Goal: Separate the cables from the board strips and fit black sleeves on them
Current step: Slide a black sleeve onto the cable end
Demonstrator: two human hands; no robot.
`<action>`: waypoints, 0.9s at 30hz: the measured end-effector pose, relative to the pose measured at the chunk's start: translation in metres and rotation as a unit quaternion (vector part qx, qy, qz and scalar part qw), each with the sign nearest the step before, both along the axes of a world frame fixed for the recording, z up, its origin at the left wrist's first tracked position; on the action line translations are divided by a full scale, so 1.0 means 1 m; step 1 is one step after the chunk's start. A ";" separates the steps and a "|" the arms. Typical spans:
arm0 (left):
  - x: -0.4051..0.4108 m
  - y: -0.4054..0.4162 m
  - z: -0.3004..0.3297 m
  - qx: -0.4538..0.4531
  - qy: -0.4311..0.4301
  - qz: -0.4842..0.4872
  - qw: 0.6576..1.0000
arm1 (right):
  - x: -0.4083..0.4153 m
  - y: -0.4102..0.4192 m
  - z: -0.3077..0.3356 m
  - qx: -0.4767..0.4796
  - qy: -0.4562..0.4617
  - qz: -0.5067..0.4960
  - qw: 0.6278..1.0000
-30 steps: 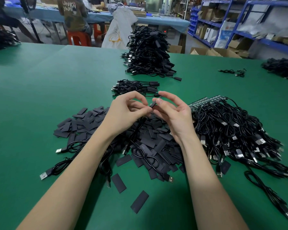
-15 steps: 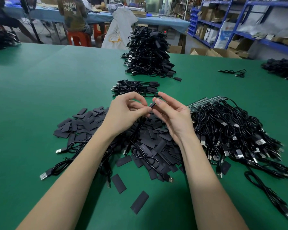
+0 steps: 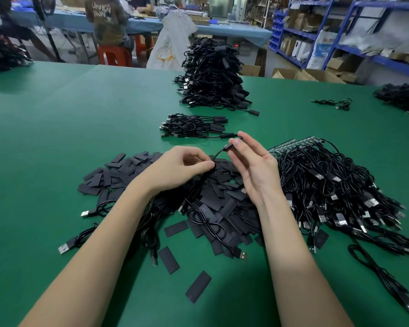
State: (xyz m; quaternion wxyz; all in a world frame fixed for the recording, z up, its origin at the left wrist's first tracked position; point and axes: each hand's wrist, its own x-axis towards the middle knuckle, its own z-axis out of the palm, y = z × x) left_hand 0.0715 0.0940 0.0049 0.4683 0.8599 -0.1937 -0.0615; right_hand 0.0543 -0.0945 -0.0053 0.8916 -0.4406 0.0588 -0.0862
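Above the sleeve pile (image 3: pixel 213 199), both hands pinch one cable (image 3: pixel 219 153): left hand (image 3: pixel 182 168) the cord, right hand (image 3: pixel 253 166) its tip. Risk: cord snags the pile, dragging sleeves off.

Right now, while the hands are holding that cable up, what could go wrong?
1. The right hand pinches only the cable tip in its fingers; it may slip out.
2. The cable's other end trails down into the sleeves under the left hand, so pulling could snag it or scatter them.
3. The tangled pile lies just right of the right hand; a loop might catch a wrist.
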 end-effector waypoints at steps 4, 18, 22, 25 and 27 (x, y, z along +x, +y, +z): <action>-0.001 -0.003 0.005 0.013 -0.006 -0.021 1.000 | -0.001 -0.003 0.001 -0.021 -0.001 0.005 1.000; 0.124 -0.040 0.038 0.194 -0.166 0.082 0.963 | 0.000 -0.027 -0.002 -0.059 0.071 0.018 0.996; 0.160 -0.050 0.022 0.270 -0.202 0.085 0.937 | 0.002 -0.024 -0.006 -0.109 0.083 0.046 0.989; 0.166 -0.048 0.016 0.302 -0.194 0.082 0.930 | 0.003 -0.024 -0.009 -0.129 0.090 0.069 0.985; 0.159 -0.042 0.015 0.282 -0.205 0.083 0.934 | 0.003 -0.024 -0.009 -0.139 0.092 0.079 0.983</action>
